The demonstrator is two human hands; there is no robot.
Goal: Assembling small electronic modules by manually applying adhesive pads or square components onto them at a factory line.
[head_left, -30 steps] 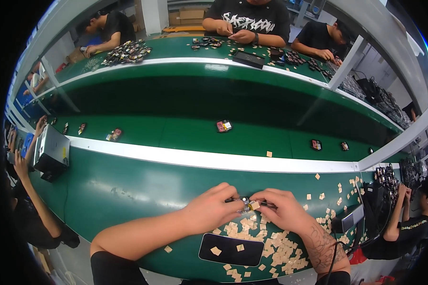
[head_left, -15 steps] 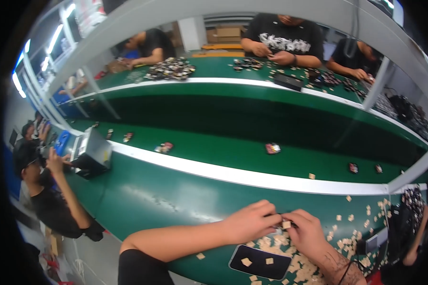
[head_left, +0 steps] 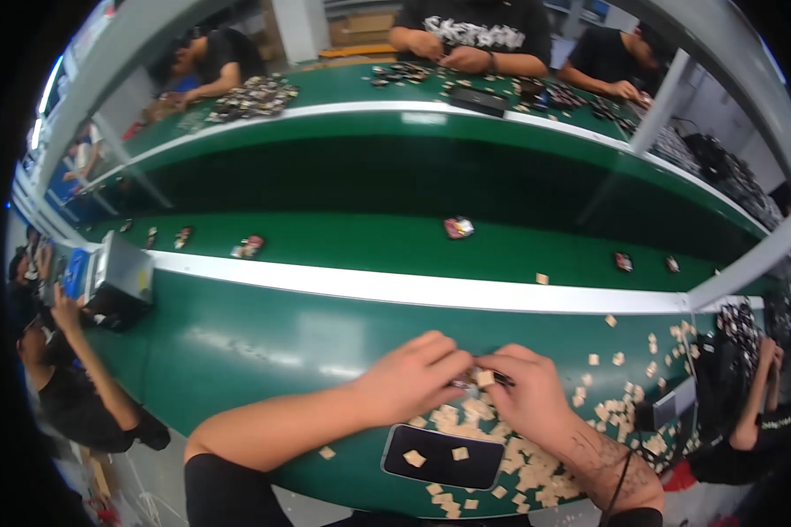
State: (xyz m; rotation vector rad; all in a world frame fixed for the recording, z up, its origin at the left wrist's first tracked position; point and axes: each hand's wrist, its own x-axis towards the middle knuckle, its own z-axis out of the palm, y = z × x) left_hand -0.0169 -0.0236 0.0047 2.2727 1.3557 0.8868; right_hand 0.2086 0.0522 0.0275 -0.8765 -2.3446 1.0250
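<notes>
My left hand [head_left: 413, 376] and my right hand [head_left: 526, 393] meet over the green bench, fingers closed on a small dark, shiny part [head_left: 504, 379]. A beige square piece [head_left: 486, 379] shows at my right fingertips, against that part. My fingers hide most of the part, so its kind is unclear. Below my hands, a black, smartphone-like slab [head_left: 442, 470] lies flat with two beige squares on it. Many loose beige squares [head_left: 536, 465] are heaped beside it, under and around my right forearm.
Beyond the white rail [head_left: 343, 285] runs a green belt [head_left: 360, 246] carrying several small packets [head_left: 458, 228]. A grey metal box [head_left: 123, 279] stands at the left. Dark parts [head_left: 738, 329] are piled at the right. Co-workers sit across and at both sides.
The whole view has shifted, so the bench and belt appear higher and further left. My hands stay together on the small part, with the beige square turned slightly.
</notes>
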